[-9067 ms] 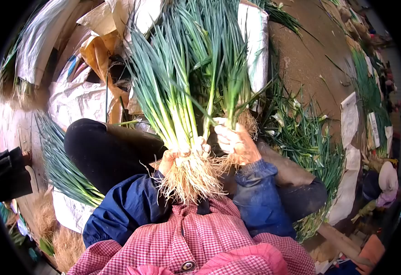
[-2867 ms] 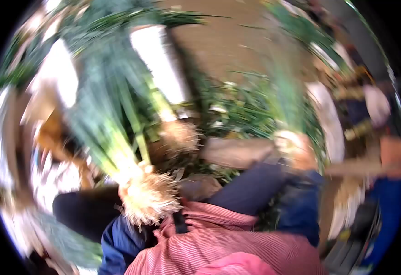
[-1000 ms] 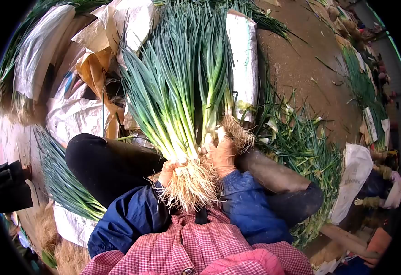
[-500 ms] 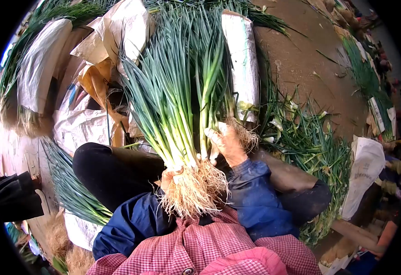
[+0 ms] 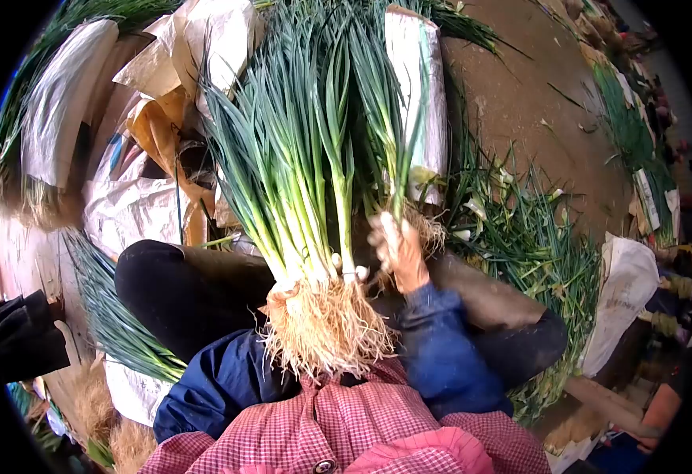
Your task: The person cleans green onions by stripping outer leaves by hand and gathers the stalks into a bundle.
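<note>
A thick bunch of green onions (image 5: 306,174) lies across my lap, with long green leaves pointing away and pale roots (image 5: 326,328) toward my body. My left hand (image 5: 282,294) is closed around its lower left side, mostly hidden by stalks and roots. To the right of the bunch, my right hand (image 5: 399,251) is blurred by motion, its fingers curled at the base of a separate green onion stalk (image 5: 399,183). Just behind that hand lie more rooted green onions (image 5: 426,225).
Loose green trimmings (image 5: 527,245) are heaped by my right knee. A rolled white sack (image 5: 417,95) lies beyond my right hand. On the left are a wrapped onion bundle (image 5: 69,103), crumpled sacking (image 5: 136,213) and more green onions (image 5: 120,300). Another white sack (image 5: 621,296) lies at right.
My right hand has moved slightly right, away from the bunch, and a stalk now stands apart above it. My left hand still holds the bunch, and the view has shifted a little.
</note>
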{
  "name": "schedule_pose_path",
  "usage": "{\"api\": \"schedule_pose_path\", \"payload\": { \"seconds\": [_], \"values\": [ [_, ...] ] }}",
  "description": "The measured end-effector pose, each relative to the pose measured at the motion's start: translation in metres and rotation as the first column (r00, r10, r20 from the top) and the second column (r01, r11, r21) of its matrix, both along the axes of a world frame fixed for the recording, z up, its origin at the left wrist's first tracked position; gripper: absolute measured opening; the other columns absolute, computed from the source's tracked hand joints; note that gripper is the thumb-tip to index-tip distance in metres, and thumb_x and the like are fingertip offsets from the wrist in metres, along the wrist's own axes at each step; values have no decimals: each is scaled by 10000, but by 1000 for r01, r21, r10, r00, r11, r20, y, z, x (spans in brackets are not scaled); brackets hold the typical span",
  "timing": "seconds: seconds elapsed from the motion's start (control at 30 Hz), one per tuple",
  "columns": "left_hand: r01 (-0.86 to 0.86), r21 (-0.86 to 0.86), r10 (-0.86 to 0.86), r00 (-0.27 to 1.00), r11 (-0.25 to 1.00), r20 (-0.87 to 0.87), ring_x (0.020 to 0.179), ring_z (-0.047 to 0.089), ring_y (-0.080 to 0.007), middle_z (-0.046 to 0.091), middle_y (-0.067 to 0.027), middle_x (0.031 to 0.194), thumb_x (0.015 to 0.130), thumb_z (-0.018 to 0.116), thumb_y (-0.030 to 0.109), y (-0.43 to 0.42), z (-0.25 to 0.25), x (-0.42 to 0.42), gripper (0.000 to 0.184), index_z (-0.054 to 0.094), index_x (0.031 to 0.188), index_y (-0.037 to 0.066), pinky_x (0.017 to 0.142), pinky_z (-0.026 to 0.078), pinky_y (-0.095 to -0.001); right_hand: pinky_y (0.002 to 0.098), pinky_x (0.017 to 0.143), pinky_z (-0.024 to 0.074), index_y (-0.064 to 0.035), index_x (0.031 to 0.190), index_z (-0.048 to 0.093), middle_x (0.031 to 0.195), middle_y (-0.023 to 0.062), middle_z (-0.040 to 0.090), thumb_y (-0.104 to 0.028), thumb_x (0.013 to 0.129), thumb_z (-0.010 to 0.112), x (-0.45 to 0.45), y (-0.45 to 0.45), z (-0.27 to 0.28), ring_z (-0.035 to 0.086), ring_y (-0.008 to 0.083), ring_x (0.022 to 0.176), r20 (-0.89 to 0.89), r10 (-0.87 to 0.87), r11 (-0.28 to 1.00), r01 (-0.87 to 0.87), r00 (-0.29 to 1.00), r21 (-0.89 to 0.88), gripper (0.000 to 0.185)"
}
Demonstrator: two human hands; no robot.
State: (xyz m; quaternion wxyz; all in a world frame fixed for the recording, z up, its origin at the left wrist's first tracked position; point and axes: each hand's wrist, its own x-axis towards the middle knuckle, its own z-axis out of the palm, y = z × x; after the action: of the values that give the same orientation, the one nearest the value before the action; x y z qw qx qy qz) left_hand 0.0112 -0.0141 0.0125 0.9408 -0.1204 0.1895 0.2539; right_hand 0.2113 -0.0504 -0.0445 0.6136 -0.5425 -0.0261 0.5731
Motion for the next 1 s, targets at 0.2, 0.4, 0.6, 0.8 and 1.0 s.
{"api": "schedule_pose_path", "payload": {
  "seconds": [0.2,0.4,0.6,0.8,1.0],
  "values": [
    [-33,55,33,999,998,5,998,550,-305,529,-193,1112,667,562,142,6,1,1,610,393,1225,-38,865,465,-443,216,451,378,-34,996,558,673,-18,459,-282,894,513,-15,50,-8,437,59,539,607,350,930,-185,713,-318,272],
    [-25,37,23,998,999,60,1023,534,-304,512,-192,1136,665,563,145,3,4,6,632,375,1241,-33,881,453,-446,433,929,446,-22,974,551,831,81,610,-213,920,457,-31,-3,39,607,225,822,-537,-190,895,370,822,250,219],
    [-27,63,22,997,998,72,1048,518,-304,496,-191,1160,663,564,149,7,8,11,654,357,1257,-28,897,440,-448,212,455,306,-37,839,519,551,-56,364,-258,928,461,-6,19,80,333,60,461,-221,-285,888,344,933,305,245],
    [-19,88,12,997,996,79,1073,501,-304,479,-190,1184,660,565,153,9,7,18,677,339,1273,-23,914,428,-450,268,459,450,21,978,560,600,-9,527,-221,832,612,66,47,50,505,115,468,595,-61,997,73,802,4,287],
    [-104,213,100,995,971,30,1116,472,-308,453,-194,1212,650,574,145,11,20,29,699,327,1282,-25,936,416,-445,286,451,455,-5,914,552,717,106,587,-143,807,598,81,82,-2,552,157,517,691,370,890,-23,621,-455,181]
  ]
}}
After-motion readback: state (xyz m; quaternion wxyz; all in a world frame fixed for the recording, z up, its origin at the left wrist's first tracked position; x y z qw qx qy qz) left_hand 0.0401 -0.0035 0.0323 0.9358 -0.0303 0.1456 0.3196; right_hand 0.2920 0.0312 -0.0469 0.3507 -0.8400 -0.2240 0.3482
